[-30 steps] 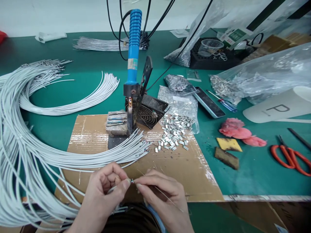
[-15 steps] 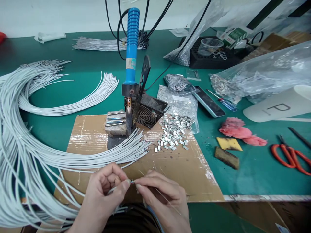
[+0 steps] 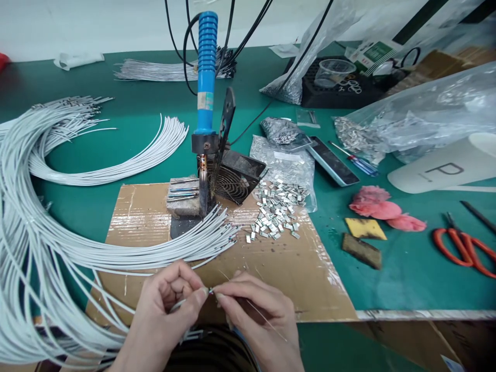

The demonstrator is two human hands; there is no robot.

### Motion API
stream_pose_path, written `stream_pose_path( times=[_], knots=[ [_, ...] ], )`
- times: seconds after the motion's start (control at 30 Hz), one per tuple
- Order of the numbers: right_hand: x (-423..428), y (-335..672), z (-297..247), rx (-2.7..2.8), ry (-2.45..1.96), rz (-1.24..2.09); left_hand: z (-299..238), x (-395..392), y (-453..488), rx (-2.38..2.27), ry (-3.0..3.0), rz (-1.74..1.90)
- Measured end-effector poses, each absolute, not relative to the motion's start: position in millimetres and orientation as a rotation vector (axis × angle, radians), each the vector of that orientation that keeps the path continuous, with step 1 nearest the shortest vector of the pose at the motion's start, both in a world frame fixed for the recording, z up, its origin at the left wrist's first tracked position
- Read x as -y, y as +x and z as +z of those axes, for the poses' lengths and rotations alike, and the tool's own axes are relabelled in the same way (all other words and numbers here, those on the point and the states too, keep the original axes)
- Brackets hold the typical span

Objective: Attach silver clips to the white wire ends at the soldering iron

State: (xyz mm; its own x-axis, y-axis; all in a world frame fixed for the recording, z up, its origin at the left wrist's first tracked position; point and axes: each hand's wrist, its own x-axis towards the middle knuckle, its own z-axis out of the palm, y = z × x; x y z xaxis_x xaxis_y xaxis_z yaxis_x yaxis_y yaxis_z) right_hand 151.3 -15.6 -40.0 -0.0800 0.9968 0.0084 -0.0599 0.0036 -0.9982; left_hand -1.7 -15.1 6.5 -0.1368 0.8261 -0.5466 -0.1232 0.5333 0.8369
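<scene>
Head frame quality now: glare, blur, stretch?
Head view: whitish glare on the large plastic bag; head view, right edge: white item looks stretched; head view, bottom: left hand and right hand fairly sharp, tiny part between them unreadable.

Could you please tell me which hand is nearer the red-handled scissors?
Right. The right hand is left of the red-handled scissors; the left hand is farther left.

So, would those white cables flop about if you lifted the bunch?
The cables would probably bend springily rather than hang limp, as they lie in smooth, wide curves. Loose ones would likely stray: several splay apart beside the left hand. Lifting a few might drag others along, since many overlap.
</scene>
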Motion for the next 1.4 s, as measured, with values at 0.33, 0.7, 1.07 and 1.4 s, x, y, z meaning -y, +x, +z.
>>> stream_pose_path(
  times=[0.33, 0.7, 1.07, 1.4],
  knots=[
    [15, 151, -37, 1.189, -1.140, 1.292, 5, 15, 0, -1.500, 0.622, 0.939],
    [18, 151, -40, 1.264, -1.121, 1.234, 6, 15, 1, -1.520, 0.625, 0.948],
    [24, 146, -43, 1.483, -1.014, 0.766, 3, 17, 0, -1.506, 0.645, 0.946],
    [20, 156, -44, 1.336, -1.191, 0.772, 2, 16, -2, -1.497, 0.604, 0.972]
  ],
)
